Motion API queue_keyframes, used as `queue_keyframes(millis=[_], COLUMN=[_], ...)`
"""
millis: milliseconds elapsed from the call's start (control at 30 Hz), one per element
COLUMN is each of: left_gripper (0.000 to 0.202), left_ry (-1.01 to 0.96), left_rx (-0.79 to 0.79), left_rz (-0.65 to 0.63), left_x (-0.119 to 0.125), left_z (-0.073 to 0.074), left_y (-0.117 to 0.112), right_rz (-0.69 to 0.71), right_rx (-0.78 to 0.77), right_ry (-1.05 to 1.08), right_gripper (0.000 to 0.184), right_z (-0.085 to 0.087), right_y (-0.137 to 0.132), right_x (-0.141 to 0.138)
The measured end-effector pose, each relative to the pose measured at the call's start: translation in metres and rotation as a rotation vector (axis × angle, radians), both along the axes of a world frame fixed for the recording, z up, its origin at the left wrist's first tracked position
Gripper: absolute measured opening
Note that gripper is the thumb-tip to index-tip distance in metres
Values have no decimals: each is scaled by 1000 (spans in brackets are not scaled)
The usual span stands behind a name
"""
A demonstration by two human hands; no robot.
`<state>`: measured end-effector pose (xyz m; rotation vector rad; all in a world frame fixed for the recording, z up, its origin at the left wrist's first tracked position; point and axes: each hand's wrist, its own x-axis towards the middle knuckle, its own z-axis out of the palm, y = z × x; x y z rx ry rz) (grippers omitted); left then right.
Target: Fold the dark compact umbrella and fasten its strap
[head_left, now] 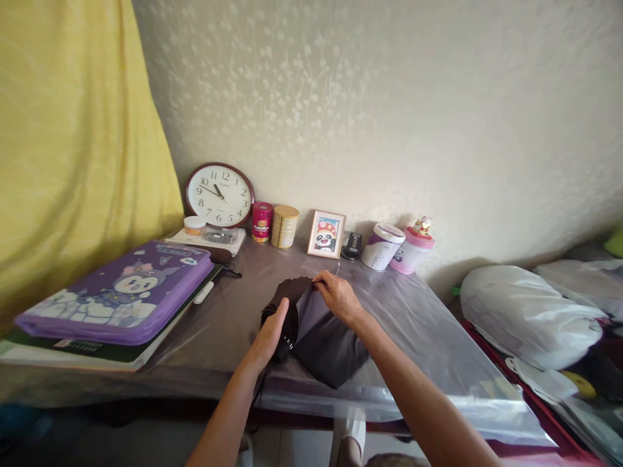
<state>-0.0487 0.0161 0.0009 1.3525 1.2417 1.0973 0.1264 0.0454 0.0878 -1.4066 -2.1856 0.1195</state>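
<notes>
A black folding umbrella (331, 350), its cloth loose and partly gathered, lies over the front of the table. Around the gathered bundle on its left side my left hand (270, 331) is closed, thumb up along the folds. Small pale rib tips show just beside that hand. My right hand (338, 295) pinches the upper edge of the cloth between thumb and fingers. One panel spreads down and to the right under my right forearm. The umbrella's handle is hidden, and a dark strap or cord hangs below my left hand.
A purple zip case (121, 292) rests on books at the left, near a white marker (203, 292). Along the wall stand a clock (220, 194), tins (285, 227), a picture frame (326, 233), a black stapler-like item (352, 246) and tubs (383, 246). White bags (530, 314) lie right.
</notes>
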Motion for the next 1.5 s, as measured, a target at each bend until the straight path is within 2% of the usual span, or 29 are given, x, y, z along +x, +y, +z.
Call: queue_keyframes(millis=[167,367,533,667,800,900,1000,1100,1200,1267,1367,1500], left_gripper=[60,44,43,43,44,45,46,48,49,49,48,48], left_ry=[184,317,338,309,307,290,287,287,289,295,286,284], left_rx=[-48,-17,-23,-21,-22,-18,-43,-43,-31,-31,-32,-42], left_rz=[-81,33,72,56,60,45,70,103,115,126,122,107], left_x=[4,14,17,16,14,13,12,11,11,11,11,11], left_z=[6,-4,-7,-3,2,4,4,3,3,3,1,-1], left_y=[-5,-3,2,1,-1,-1,-1,1,2,2,3,3], right_rz=[-23,-59,-50,27,144,44,-54,-5,103,126,116,165], right_rx=[-1,-17,-4,92,46,15,31,-41,-256,-398,-516,-554], right_ry=[-22,-100,-128,-87,-180,-233,-197,-149,-163,-171,-243,-311], right_gripper=[13,14,18,27,22,22,25,24,22,23,29,50], right_z=[-10,-17,-18,-21,-34,-40,-30,-12,4,10,12,5], right_y=[14,23,21,12,15,21,20,4,-24,-44,-72,-95], right_x=[-8,-19,-23,-23,-15,-2,14,33,49,57,65,70])
